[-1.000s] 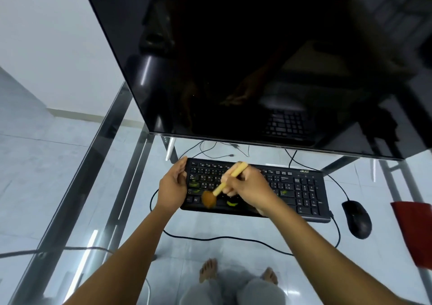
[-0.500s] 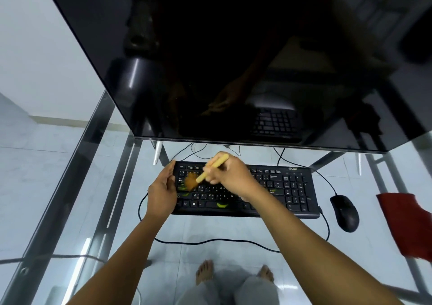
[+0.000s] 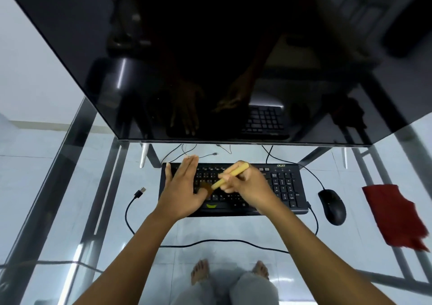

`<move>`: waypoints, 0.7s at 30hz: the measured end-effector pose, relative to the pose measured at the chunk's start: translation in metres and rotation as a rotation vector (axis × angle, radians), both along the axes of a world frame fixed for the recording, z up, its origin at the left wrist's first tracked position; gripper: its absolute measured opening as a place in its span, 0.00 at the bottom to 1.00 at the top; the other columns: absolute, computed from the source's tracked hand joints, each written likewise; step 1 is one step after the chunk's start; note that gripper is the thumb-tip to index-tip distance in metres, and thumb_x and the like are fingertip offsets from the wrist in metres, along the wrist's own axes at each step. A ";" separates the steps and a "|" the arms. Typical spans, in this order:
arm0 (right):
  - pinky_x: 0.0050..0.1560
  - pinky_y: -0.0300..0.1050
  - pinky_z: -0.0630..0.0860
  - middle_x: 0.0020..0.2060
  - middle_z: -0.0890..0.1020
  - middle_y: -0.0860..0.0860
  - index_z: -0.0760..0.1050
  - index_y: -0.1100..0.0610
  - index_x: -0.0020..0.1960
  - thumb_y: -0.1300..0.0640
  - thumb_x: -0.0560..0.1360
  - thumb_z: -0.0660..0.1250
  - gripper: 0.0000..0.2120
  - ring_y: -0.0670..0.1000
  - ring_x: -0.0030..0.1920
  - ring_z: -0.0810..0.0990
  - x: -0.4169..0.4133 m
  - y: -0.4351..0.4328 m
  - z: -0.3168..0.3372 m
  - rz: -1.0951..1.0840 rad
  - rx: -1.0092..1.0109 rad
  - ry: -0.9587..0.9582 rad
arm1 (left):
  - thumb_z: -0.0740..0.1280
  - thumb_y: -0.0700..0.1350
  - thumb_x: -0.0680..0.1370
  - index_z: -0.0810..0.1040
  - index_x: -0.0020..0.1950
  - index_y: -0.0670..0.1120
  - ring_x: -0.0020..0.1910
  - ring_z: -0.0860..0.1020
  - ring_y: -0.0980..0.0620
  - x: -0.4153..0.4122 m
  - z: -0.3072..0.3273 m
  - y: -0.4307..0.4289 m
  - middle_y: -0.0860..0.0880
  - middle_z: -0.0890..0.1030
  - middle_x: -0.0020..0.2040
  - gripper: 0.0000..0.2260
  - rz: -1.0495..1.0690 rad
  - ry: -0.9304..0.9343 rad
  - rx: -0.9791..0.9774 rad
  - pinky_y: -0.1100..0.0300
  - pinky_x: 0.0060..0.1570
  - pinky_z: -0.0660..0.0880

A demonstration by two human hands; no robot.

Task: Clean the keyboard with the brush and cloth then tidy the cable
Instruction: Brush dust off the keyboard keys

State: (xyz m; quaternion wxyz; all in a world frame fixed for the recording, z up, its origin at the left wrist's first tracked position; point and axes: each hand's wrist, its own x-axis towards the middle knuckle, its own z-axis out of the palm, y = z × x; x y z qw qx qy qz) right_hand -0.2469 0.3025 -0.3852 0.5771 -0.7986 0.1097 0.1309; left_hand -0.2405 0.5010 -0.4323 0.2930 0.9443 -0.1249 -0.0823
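Note:
A black keyboard (image 3: 284,187) lies on the glass desk below a large dark monitor. My left hand (image 3: 181,189) rests flat on the keyboard's left part, fingers stretched out together. My right hand (image 3: 249,187) is closed around the yellow handle of a brush (image 3: 230,176); its brown bristles touch the keys right beside my left hand. The keyboard's black cable (image 3: 224,241) loops across the glass in front, and its USB plug (image 3: 140,192) lies loose to the left. A red cloth (image 3: 395,215) lies at the far right.
A black mouse (image 3: 332,207) sits right of the keyboard, its wire running back under the monitor (image 3: 210,59). Thin cables lie behind the keyboard. The desk's metal frame (image 3: 53,178) runs along the left edge. My feet show through the glass.
My left hand has shifted from gripping the keyboard's left edge to lying flat on the keys. The brush swept from the lower keys up and left, then back toward the middle-left.

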 end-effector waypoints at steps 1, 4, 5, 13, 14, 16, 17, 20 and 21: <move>0.45 0.44 0.82 0.37 0.86 0.52 0.78 0.59 0.48 0.60 0.79 0.68 0.03 0.48 0.39 0.86 -0.001 -0.004 -0.004 -0.036 -0.054 -0.042 | 0.54 0.59 0.71 0.50 0.79 0.47 0.78 0.46 0.57 0.001 0.000 -0.003 0.52 0.52 0.79 0.39 -0.040 0.011 0.031 0.47 0.74 0.34; 0.45 0.39 0.81 0.38 0.85 0.51 0.77 0.57 0.47 0.58 0.79 0.68 0.03 0.46 0.40 0.85 -0.002 -0.015 -0.003 -0.229 -0.125 -0.215 | 0.51 0.61 0.69 0.48 0.79 0.47 0.78 0.45 0.57 0.003 -0.004 -0.006 0.51 0.51 0.80 0.40 -0.079 0.031 0.090 0.46 0.74 0.34; 0.44 0.40 0.82 0.38 0.86 0.53 0.77 0.59 0.48 0.59 0.79 0.68 0.03 0.47 0.40 0.85 -0.002 -0.015 -0.001 -0.196 -0.059 -0.176 | 0.50 0.61 0.70 0.49 0.79 0.47 0.78 0.45 0.56 0.004 -0.006 -0.006 0.51 0.51 0.80 0.39 -0.079 0.030 0.107 0.46 0.74 0.35; 0.43 0.38 0.81 0.38 0.86 0.52 0.76 0.58 0.47 0.63 0.80 0.65 0.04 0.50 0.40 0.85 -0.002 -0.025 0.007 -0.104 -0.082 -0.113 | 0.46 0.56 0.72 0.55 0.78 0.46 0.78 0.48 0.56 0.005 -0.001 -0.006 0.51 0.55 0.79 0.34 -0.082 0.034 0.107 0.52 0.71 0.32; 0.43 0.41 0.82 0.39 0.86 0.52 0.77 0.60 0.47 0.63 0.80 0.65 0.03 0.51 0.41 0.85 -0.006 -0.024 0.006 0.001 -0.078 -0.058 | 0.47 0.54 0.73 0.56 0.78 0.45 0.78 0.49 0.55 0.004 0.000 -0.006 0.51 0.56 0.79 0.33 -0.077 0.027 0.106 0.52 0.71 0.32; 0.41 0.44 0.81 0.38 0.86 0.48 0.77 0.57 0.47 0.61 0.79 0.67 0.03 0.52 0.39 0.85 -0.012 -0.025 0.002 -0.008 -0.219 -0.145 | 0.46 0.54 0.74 0.59 0.77 0.44 0.78 0.51 0.54 0.004 0.000 -0.007 0.50 0.58 0.78 0.33 -0.070 0.002 0.122 0.52 0.71 0.32; 0.41 0.45 0.81 0.38 0.85 0.47 0.76 0.55 0.46 0.61 0.79 0.67 0.04 0.52 0.39 0.84 -0.014 -0.029 0.003 -0.098 -0.287 -0.238 | 0.44 0.55 0.73 0.60 0.77 0.44 0.78 0.52 0.54 0.004 0.000 -0.009 0.49 0.59 0.78 0.34 -0.067 -0.011 0.136 0.53 0.71 0.31; 0.42 0.44 0.82 0.39 0.85 0.50 0.76 0.56 0.46 0.64 0.79 0.65 0.06 0.51 0.39 0.85 -0.020 -0.036 0.006 -0.154 -0.158 -0.199 | 0.45 0.53 0.74 0.61 0.76 0.43 0.78 0.53 0.52 0.003 0.001 -0.015 0.48 0.60 0.78 0.32 -0.052 -0.031 0.159 0.53 0.71 0.31; 0.43 0.44 0.83 0.38 0.85 0.52 0.77 0.58 0.46 0.65 0.79 0.65 0.05 0.50 0.38 0.85 -0.025 -0.036 0.005 -0.062 -0.105 -0.105 | 0.47 0.51 0.75 0.60 0.77 0.43 0.78 0.53 0.52 0.003 0.001 -0.017 0.47 0.59 0.78 0.30 -0.056 -0.028 0.161 0.53 0.71 0.31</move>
